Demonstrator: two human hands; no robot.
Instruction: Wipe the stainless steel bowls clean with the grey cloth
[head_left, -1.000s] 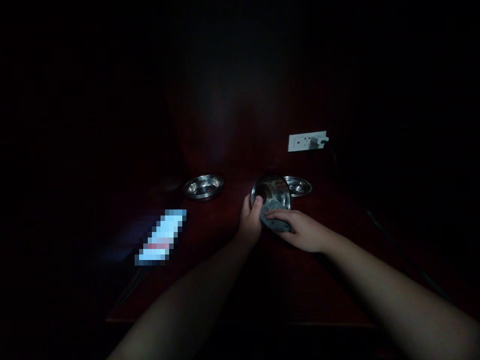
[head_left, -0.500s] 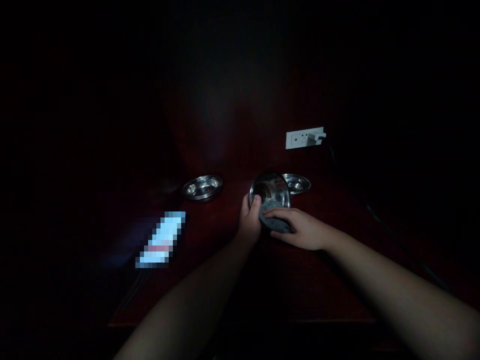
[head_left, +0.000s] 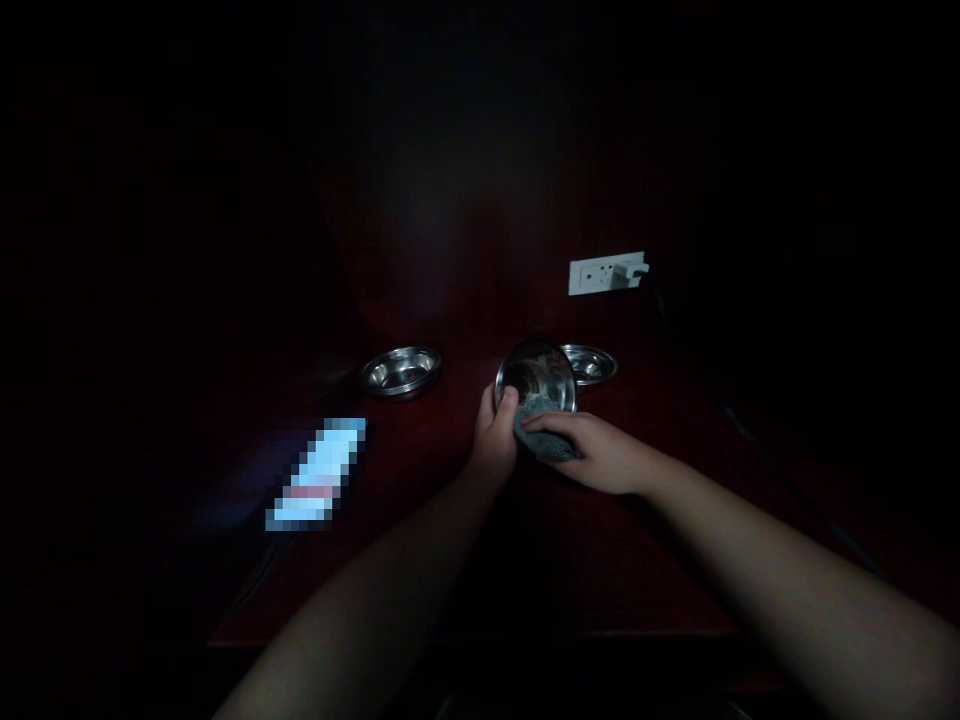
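Observation:
My left hand grips the lower left rim of a shiny steel bowl, thumb over the edge. The bowl is tilted up so that its inside faces me. A grey-green cloth is in my right hand, pressed against the bowl's lower inside. My right fingers lie bent over the cloth, and part of it is hidden under them. Behind the held bowl, partly covered by it, another steel bowl sits on the table.
On the dark red table a steel bowl stands to the left, with a small red spot inside. A lit, blurred-out screen lies nearer me. A white wall socket holds a plug; a dark cable runs along the right.
My right hand and the cloth have shifted slightly against the bowl's inside. The whole view has moved a little; both hands keep their holds.

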